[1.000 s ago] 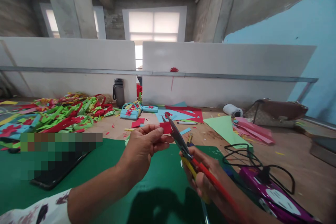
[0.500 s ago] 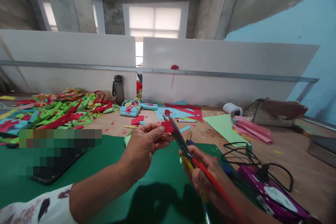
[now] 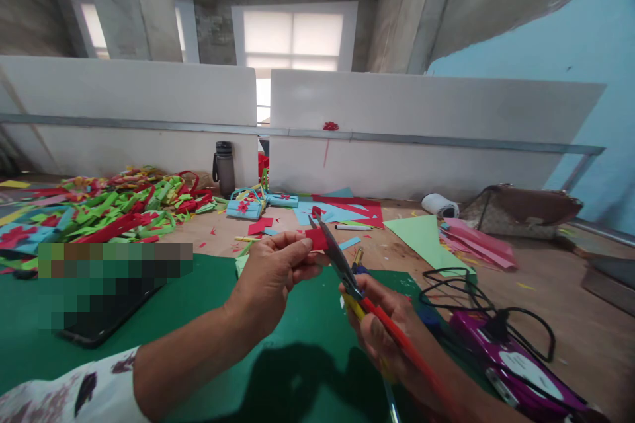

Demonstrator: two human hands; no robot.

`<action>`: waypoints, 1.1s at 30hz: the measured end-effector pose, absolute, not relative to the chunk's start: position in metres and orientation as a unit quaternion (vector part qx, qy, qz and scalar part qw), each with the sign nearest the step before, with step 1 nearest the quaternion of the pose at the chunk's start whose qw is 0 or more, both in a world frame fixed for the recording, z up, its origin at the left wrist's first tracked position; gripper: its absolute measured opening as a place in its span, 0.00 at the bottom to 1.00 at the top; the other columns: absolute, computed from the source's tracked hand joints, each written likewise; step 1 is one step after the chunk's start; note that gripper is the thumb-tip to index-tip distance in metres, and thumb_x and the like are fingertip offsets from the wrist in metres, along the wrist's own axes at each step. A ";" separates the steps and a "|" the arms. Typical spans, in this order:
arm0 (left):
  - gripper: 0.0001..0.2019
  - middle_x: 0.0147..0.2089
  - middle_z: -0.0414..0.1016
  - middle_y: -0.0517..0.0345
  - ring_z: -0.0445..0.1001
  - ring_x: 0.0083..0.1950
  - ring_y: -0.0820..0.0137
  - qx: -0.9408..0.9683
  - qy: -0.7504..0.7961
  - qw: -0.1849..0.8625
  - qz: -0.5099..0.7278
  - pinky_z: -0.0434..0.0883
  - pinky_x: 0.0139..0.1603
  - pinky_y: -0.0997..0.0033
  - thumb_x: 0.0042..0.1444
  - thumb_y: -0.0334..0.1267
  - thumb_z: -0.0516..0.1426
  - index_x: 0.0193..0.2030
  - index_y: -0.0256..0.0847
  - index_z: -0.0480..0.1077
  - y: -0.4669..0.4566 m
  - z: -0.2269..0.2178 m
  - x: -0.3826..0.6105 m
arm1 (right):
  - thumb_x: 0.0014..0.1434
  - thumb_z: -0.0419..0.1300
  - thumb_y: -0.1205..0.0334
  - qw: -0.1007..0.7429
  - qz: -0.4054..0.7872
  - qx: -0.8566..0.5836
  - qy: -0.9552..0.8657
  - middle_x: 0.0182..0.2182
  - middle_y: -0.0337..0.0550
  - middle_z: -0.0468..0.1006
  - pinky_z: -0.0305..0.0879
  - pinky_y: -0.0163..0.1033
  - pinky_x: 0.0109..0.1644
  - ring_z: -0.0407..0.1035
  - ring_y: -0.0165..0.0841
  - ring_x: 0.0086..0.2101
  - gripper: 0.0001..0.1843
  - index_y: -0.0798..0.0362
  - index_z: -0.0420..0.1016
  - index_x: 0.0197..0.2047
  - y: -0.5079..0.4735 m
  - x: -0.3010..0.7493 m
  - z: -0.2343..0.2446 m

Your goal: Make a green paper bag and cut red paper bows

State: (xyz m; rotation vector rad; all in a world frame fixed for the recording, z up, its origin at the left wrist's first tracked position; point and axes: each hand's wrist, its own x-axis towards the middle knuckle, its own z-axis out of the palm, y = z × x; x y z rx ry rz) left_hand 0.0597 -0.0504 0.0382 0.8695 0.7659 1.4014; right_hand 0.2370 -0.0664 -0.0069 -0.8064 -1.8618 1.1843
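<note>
Head view, mid-frame: left hand (image 3: 265, 277) pinches red paper (image 3: 317, 239), right hand (image 3: 394, 308) grips scissors (image 3: 340, 263); apparently cutting, next calling for steadiness.

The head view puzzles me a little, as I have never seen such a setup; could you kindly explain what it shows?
No machine here: a person works bare-handed, and a camera worn on their head looks forward and down. The left hand pinches a small red piece. The right hand holds scissors with red and yellow handles, their blades at that piece; whether they are cutting is hard to tell. Below lies a green mat on a brown table. Around it sit a colourful heap, a grey bottle and, on the right, a purple box.
</note>
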 end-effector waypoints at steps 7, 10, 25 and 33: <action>0.05 0.27 0.76 0.56 0.76 0.30 0.71 0.372 0.325 0.621 0.609 0.71 0.32 0.73 0.44 0.31 0.63 0.27 0.33 0.70 -0.050 0.039 0.060 | 0.55 0.52 0.37 0.392 0.465 -0.316 -0.728 0.23 0.31 0.53 0.46 0.32 0.22 0.45 0.24 0.20 0.24 0.51 0.58 0.41 -0.066 0.238 -0.010; 0.05 0.26 0.75 0.57 0.76 0.29 0.71 0.371 0.326 0.620 0.610 0.71 0.32 0.74 0.45 0.31 0.63 0.26 0.33 0.70 -0.050 0.039 0.060 | 0.55 0.51 0.37 0.385 0.470 -0.316 -0.729 0.22 0.31 0.52 0.46 0.32 0.21 0.45 0.23 0.20 0.25 0.51 0.58 0.41 -0.066 0.239 -0.010; 0.06 0.25 0.74 0.58 0.76 0.30 0.70 0.377 0.330 0.614 0.609 0.71 0.33 0.73 0.45 0.31 0.63 0.26 0.33 0.69 -0.051 0.040 0.061 | 0.53 0.53 0.36 0.376 0.484 -0.326 -0.720 0.22 0.29 0.51 0.43 0.31 0.19 0.42 0.22 0.18 0.27 0.51 0.57 0.41 -0.066 0.237 -0.005; 0.08 0.26 0.74 0.58 0.76 0.30 0.70 0.378 0.332 0.614 0.608 0.71 0.34 0.71 0.43 0.32 0.64 0.26 0.34 0.68 -0.050 0.038 0.060 | 0.53 0.53 0.36 0.374 0.487 -0.334 -0.715 0.21 0.30 0.53 0.43 0.31 0.17 0.43 0.21 0.17 0.27 0.51 0.59 0.43 -0.067 0.236 -0.006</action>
